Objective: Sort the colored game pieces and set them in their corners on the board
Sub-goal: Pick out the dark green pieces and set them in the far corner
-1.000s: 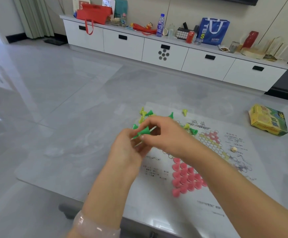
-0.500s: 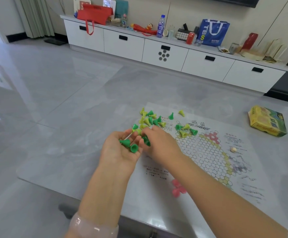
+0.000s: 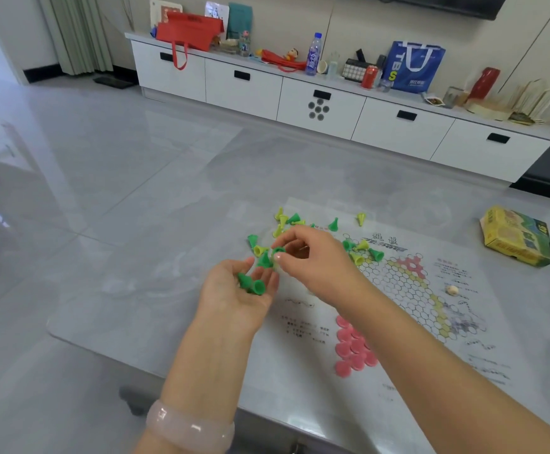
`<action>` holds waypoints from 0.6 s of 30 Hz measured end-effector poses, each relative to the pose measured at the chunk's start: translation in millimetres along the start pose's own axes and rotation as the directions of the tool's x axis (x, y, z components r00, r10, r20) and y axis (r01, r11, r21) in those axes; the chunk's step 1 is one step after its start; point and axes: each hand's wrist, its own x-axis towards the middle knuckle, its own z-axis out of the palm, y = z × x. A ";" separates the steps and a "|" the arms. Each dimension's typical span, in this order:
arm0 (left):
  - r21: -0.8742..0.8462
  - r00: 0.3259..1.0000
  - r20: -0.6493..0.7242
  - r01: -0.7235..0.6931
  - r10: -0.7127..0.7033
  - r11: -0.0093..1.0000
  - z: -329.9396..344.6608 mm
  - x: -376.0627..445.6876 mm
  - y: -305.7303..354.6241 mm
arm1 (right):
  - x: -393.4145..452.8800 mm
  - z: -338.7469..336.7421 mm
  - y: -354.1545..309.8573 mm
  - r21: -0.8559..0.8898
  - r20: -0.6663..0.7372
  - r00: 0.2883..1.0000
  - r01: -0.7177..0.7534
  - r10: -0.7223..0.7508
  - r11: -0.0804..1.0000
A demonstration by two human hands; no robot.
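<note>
A paper game board [image 3: 408, 290] with a honeycomb grid lies on the grey table. Pink round pieces [image 3: 354, 350] fill its near corner. Green and yellow cone pieces [image 3: 288, 221] lie scattered at the board's far left corner, and a few more [image 3: 362, 250] sit near the grid's top. My left hand [image 3: 234, 293] is cupped palm up, holding a few green cones [image 3: 250, 285]. Just above its fingertips, my right hand [image 3: 313, 257] pinches one green cone [image 3: 278, 250].
A yellow-green game box [image 3: 516, 237] sits at the table's far right. A small cream die [image 3: 452, 290] rests on the board's right side. The table's near edge [image 3: 267, 417] runs below my forearms. A white cabinet [image 3: 319, 103] with clutter stands across the floor.
My right hand dipped to the loose pile, then lifted back with a green cone pinched above my left fingertips. My left hand stays cupped with green cones in it.
</note>
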 end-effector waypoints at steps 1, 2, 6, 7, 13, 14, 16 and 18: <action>0.012 0.999 0.034 0.024 -0.024 1.000 1.0 -0.1 -3.1 | -6.0 -1.4 -5.8 0.026 -0.007 0.999 0.052 -0.052 0.998; 0.022 0.996 0.075 0.048 -0.050 0.999 2.3 -0.7 -6.3 | -11.7 -1.3 -10.4 0.015 -0.003 0.995 0.095 -0.095 0.995; 0.073 0.976 0.171 0.125 -0.136 0.990 7.6 -5.8 -15.9 | -26.8 5.3 -11.8 -0.079 -0.016 0.986 0.165 -0.166 0.983; 0.083 0.973 0.177 0.135 -0.148 0.987 8.1 -6.5 -18.1 | -29.3 4.1 -10.9 -0.045 -0.044 0.988 0.147 -0.149 0.988; 0.090 0.984 0.098 0.142 -0.151 0.986 9.9 -6.3 -24.5 | -57.5 -43.1 12.5 0.606 -0.296 0.924 -0.013 0.241 0.795; 0.130 0.987 0.086 0.121 -0.132 0.984 10.7 -5.9 -25.1 | -65.9 -52.9 21.6 0.671 -0.316 0.899 -0.015 0.304 0.741; 0.207 0.993 0.079 0.067 -0.085 0.976 12.4 -4.3 -27.0 | -82.4 -67.5 41.0 0.712 -0.365 0.850 -0.007 0.379 0.702; 0.239 0.994 0.090 0.038 -0.061 0.970 13.8 -2.7 -29.0 | -98.3 -77.9 60.5 0.691 -0.429 0.790 -0.024 0.437 0.722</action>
